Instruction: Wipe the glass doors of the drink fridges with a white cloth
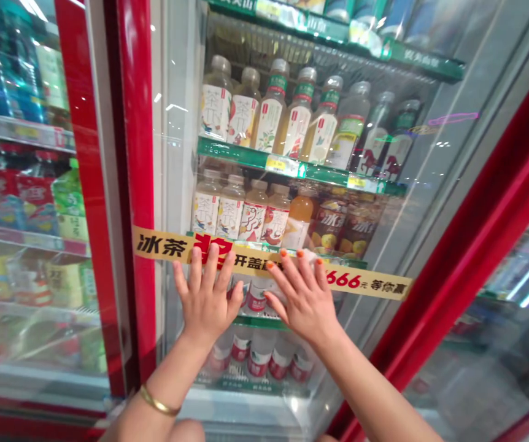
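Note:
My left hand (205,296) and my right hand (305,298) lie flat with fingers spread on the glass door (412,202) of a drinks fridge. Both press on or just under a yellow printed strip (255,261) stuck across the glass. The right hand has orange-painted nails, and a gold bangle (158,402) circles the left wrist. Neither hand holds anything. Behind the glass, green-edged shelves (287,167) carry rows of tea and juice bottles (264,116).
The door has a red frame (138,184) on the left and a red edge (490,227) slanting down the right. Another glass-fronted cooler (29,202) with bottles stands to the left. Small white bottles with red labels (264,359) fill the lowest shelf.

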Available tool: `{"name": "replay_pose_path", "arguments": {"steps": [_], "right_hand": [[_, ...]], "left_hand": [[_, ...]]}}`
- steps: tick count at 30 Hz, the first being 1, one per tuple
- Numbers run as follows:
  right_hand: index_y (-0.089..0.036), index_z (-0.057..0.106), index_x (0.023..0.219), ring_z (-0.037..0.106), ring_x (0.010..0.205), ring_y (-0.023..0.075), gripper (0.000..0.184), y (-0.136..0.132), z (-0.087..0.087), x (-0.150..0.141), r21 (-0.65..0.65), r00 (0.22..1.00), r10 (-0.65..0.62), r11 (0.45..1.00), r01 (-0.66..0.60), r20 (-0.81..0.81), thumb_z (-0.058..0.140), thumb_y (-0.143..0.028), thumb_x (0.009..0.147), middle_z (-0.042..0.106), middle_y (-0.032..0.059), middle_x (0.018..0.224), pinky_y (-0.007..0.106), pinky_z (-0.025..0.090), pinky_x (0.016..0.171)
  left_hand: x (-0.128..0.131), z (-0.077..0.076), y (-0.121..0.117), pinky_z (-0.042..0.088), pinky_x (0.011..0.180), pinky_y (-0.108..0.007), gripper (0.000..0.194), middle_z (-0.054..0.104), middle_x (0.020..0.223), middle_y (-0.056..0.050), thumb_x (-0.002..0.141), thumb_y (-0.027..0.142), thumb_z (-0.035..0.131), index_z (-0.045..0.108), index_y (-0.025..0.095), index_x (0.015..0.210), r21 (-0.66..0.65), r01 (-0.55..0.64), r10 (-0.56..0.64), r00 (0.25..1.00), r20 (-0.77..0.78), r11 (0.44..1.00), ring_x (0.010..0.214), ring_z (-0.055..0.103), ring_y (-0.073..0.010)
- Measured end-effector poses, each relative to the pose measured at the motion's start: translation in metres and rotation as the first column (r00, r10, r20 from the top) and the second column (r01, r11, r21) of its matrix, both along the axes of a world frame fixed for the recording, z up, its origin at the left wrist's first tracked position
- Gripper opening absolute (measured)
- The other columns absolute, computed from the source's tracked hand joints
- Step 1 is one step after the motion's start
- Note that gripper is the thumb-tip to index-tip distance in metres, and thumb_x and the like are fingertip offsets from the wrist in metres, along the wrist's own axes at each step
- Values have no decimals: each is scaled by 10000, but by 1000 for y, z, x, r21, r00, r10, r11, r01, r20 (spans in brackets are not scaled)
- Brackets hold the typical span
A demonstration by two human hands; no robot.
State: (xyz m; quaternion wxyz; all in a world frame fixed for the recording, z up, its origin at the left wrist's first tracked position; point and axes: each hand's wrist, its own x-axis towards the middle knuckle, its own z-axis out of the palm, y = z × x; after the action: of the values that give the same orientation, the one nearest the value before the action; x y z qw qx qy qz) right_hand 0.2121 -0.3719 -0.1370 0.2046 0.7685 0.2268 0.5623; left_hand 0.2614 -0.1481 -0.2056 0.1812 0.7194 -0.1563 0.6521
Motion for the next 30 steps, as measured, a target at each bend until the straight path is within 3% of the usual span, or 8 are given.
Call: {"name": "replay_pose_path", "arguments": {"steps": [5,8,12,16,19,23,26,30], "right_hand": [[-193,-48,1816,-3,1774,439,905,-25,30,5,452,979,-187,882,131,81,452,-530,1141,-69,127,1906,804,170,1374],[-221,-62,1814,-35,1784,361,893,9,25,10,347,995,-101,934,87,22,469,-476,1142,34,81,1914,710,162,1420],[-295,78,1823,-31,1787,243,880,13,-20,1,2,997,42,999,-42,-60,562,-494,1116,90,-20,1910,486,52,1468],[-242,103,1827,-27,1778,403,894,-47,-17,-2,356,994,-97,932,73,49,558,-519,1109,-27,137,1912,725,146,1406],[-162,42,1822,-63,1765,455,863,-46,2,7,569,979,-158,820,59,126,423,-534,1143,-57,239,1893,842,164,1332],[-231,41,1825,-88,1780,333,854,11,-25,4,344,998,-64,938,51,27,476,-489,1137,-102,108,1905,675,134,1421],[-286,54,1826,-52,1788,278,886,6,-57,-4,168,999,-37,985,40,-21,532,-523,1118,-69,28,1915,560,88,1454],[-222,-31,1819,-99,1772,411,869,-40,-42,-7,540,977,-209,828,154,42,454,-469,1142,-156,128,1898,811,176,1363]], "left_hand": [[0,1,-2,-31,1469,-542,777,173,1865,-33,1086,412,548,240,280,1786,-8,3,-3,1000,21,1000,1776,59,-259],[0,1,0,-29,1466,-544,776,180,1864,-44,1088,408,550,240,276,1787,2,4,-4,1000,18,1000,1776,61,-261],[0,0,1,-29,1466,-539,787,189,1863,-50,1083,414,566,239,283,1787,12,9,-9,1000,11,1000,1776,53,-257],[0,-1,-1,-37,1463,-549,770,158,1873,-31,1095,423,534,228,285,1789,10,17,-17,1000,10,1000,1777,52,-262],[-1,0,-1,-40,1462,-553,773,130,1878,-22,1099,427,528,216,278,1791,12,7,-7,1000,5,1000,1778,33,-262],[-2,0,2,-49,1460,-539,782,119,1880,-19,1098,416,539,208,276,1792,23,22,-22,1000,-7,1000,1779,19,-252],[-2,1,4,-59,1461,-523,793,118,1882,-10,1089,403,564,217,283,1791,23,40,-39,999,-9,999,1779,20,-241],[-1,-1,4,-87,1463,-504,821,124,1884,-16,1066,383,607,235,275,1790,22,66,-66,998,-19,998,1779,5,-235]]}}
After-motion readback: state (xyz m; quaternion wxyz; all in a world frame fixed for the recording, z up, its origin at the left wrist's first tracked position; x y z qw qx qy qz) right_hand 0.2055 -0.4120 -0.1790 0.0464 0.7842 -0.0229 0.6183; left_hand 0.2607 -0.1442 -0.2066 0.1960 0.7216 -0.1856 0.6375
